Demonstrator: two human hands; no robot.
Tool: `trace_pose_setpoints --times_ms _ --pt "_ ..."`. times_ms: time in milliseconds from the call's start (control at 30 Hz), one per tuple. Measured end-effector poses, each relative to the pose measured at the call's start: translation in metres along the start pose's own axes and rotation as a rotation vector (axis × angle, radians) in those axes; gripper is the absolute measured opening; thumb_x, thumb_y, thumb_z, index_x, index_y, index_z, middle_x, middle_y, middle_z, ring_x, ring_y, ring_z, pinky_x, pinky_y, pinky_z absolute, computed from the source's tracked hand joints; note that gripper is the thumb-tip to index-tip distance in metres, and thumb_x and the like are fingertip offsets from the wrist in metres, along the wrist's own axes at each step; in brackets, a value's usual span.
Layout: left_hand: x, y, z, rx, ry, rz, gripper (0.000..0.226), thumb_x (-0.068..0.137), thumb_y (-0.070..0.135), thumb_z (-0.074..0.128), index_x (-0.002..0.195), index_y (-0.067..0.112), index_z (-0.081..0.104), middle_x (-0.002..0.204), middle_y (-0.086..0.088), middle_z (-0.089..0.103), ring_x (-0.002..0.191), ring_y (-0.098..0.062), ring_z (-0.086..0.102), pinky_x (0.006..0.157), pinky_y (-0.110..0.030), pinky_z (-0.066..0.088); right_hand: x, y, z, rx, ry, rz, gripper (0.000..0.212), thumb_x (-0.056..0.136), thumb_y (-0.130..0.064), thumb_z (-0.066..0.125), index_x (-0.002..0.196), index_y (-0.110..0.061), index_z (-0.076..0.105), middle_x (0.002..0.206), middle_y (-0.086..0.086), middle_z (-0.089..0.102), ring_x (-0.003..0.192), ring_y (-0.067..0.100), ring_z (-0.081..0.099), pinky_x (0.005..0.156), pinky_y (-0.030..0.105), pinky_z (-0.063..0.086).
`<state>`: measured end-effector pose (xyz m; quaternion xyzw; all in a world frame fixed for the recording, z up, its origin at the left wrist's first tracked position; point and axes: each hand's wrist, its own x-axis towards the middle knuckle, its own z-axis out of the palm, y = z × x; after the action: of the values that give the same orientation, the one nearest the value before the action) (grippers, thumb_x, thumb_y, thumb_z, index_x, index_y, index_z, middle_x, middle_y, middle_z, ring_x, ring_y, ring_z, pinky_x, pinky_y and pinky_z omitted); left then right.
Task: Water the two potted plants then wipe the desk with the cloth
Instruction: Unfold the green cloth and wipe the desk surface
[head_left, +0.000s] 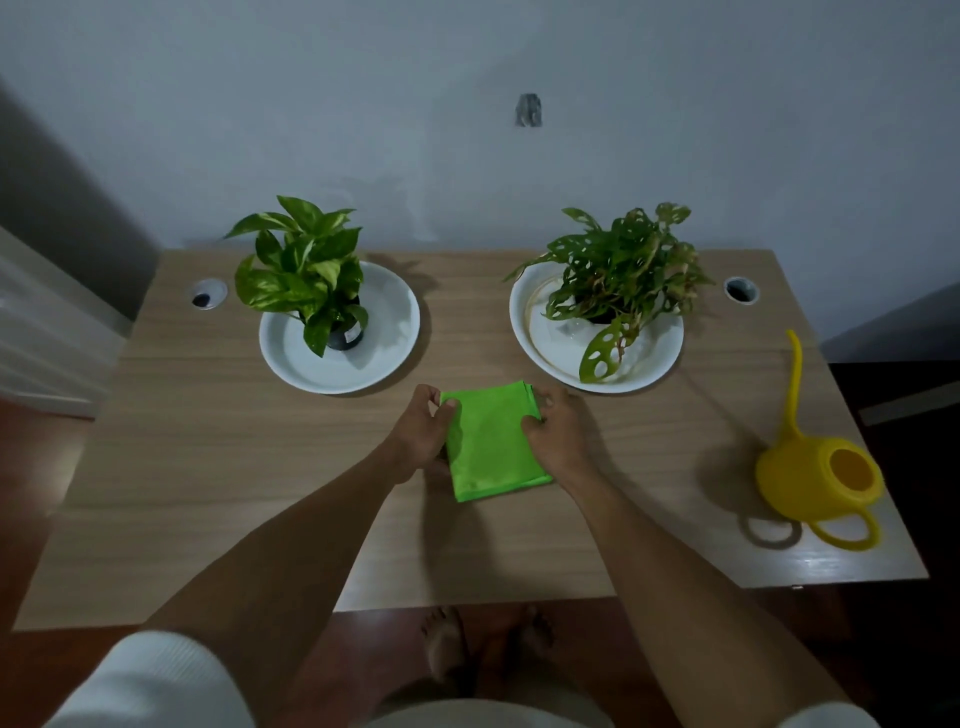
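My left hand (423, 428) and right hand (553, 434) both grip the folded green cloth (491, 441) lying mid-counter (208, 467), the yellow watering can (815, 480) sits to the right, and beyond stand two potted plants (306, 275) (621, 275) in white dishes.

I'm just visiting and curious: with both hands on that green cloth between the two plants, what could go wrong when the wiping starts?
1. The folded green cloth, held by the left hand and right hand, lies close to both white dishes; a wide sweep could bump one and tip its plant.
2. One holed leaf hangs low over the right dish's near rim; the cloth might snag it.
3. The yellow watering can stands near the desk's right edge; a push could knock it off.
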<state>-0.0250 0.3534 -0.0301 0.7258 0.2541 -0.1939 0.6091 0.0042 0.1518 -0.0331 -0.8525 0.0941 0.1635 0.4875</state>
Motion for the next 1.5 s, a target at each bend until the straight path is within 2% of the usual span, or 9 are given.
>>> trace_pose_setpoints --times_ms 100,233,333,433,567,767,1067,1300,1500 --pt "0.007 -0.008 0.009 -0.003 0.016 -0.014 0.02 0.106 0.038 0.055 0.107 0.021 0.044 0.093 -0.012 0.06 0.076 -0.034 0.068 0.07 -0.056 0.063 -0.001 0.004 0.004 -0.114 0.075 -0.031 0.045 0.091 -0.001 0.061 0.133 -0.011 0.05 0.111 -0.009 0.059 0.11 0.027 0.062 0.077 0.026 0.051" --pt "0.009 -0.034 0.001 0.552 0.347 0.346 0.028 0.105 0.033 0.053 0.103 0.007 0.062 0.098 -0.014 0.068 0.096 -0.04 0.064 0.079 -0.038 0.046 -0.013 0.008 0.024 -0.605 0.241 -0.193 0.046 0.09 -0.015 0.061 0.135 -0.008 0.054 0.13 0.014 0.058 0.123 0.034 0.052 0.101 0.041 0.037" --pt "0.004 -0.066 -0.007 0.85 0.41 0.472 0.042 0.097 0.031 0.053 0.125 0.001 0.061 0.129 -0.021 0.062 0.118 -0.044 0.057 0.098 -0.049 0.046 -0.014 0.013 0.059 -0.733 0.093 -0.281 0.049 0.099 -0.026 0.049 0.145 -0.009 0.049 0.151 0.013 0.047 0.14 0.032 0.042 0.114 0.04 0.026" --pt "0.001 -0.096 -0.003 0.891 0.388 0.394 0.069 0.102 0.045 0.044 0.158 0.004 0.034 0.167 -0.015 0.031 0.155 -0.033 0.027 0.123 -0.05 0.028 -0.011 0.03 0.091 -0.835 -0.008 -0.263 0.065 0.106 -0.043 0.03 0.161 -0.01 0.02 0.17 0.009 0.015 0.157 0.028 0.012 0.126 0.046 0.011" --pt "0.004 -0.119 0.002 0.954 0.443 0.33 0.078 0.106 0.059 0.021 0.166 0.01 0.01 0.175 -0.01 0.006 0.163 -0.024 0.0 0.131 -0.048 0.004 -0.016 0.052 0.101 -0.889 0.042 -0.3 0.07 0.106 -0.051 0.019 0.162 -0.01 0.014 0.171 0.009 0.011 0.159 0.027 0.005 0.126 0.055 0.005" --pt "0.011 -0.125 -0.001 1.012 0.442 0.31 0.081 0.106 0.062 0.02 0.167 0.012 0.004 0.176 -0.007 -0.001 0.163 -0.02 -0.009 0.131 -0.046 -0.004 0.037 0.027 0.109 -0.9 0.043 -0.344 0.077 0.103 -0.06 0.016 0.162 -0.009 0.015 0.17 0.009 0.016 0.158 0.028 0.009 0.126 0.056 0.005" --pt "0.014 -0.129 0.002 1.035 0.48 0.314 0.081 0.106 0.062 0.02 0.166 0.01 0.008 0.176 -0.007 0.0 0.163 -0.02 -0.009 0.131 -0.049 0.0 0.136 -0.029 0.129 -0.902 0.054 -0.325 0.068 0.104 -0.045 0.014 0.163 -0.01 0.009 0.171 0.008 0.01 0.158 0.027 0.006 0.127 0.053 0.003" --pt "0.01 -0.123 0.001 1.036 0.444 0.304 0.081 0.106 0.06 0.023 0.166 0.008 0.008 0.176 -0.01 0.0 0.163 -0.023 -0.007 0.131 -0.051 0.003 0.086 -0.006 0.112 -1.016 -0.166 -0.654 0.064 0.106 -0.043 0.018 0.163 -0.014 0.012 0.172 0.003 0.012 0.159 0.023 0.007 0.127 0.052 0.007" --pt "0.016 -0.114 -0.018 0.991 0.402 0.382 0.087 0.104 0.067 0.026 0.167 0.01 0.004 0.176 -0.008 -0.001 0.163 -0.021 -0.008 0.132 -0.042 0.0 0.113 -0.015 0.104 -0.947 -0.011 -0.453 0.065 0.106 -0.042 0.016 0.163 -0.012 0.012 0.171 0.007 0.011 0.158 0.026 0.007 0.127 0.052 0.005"
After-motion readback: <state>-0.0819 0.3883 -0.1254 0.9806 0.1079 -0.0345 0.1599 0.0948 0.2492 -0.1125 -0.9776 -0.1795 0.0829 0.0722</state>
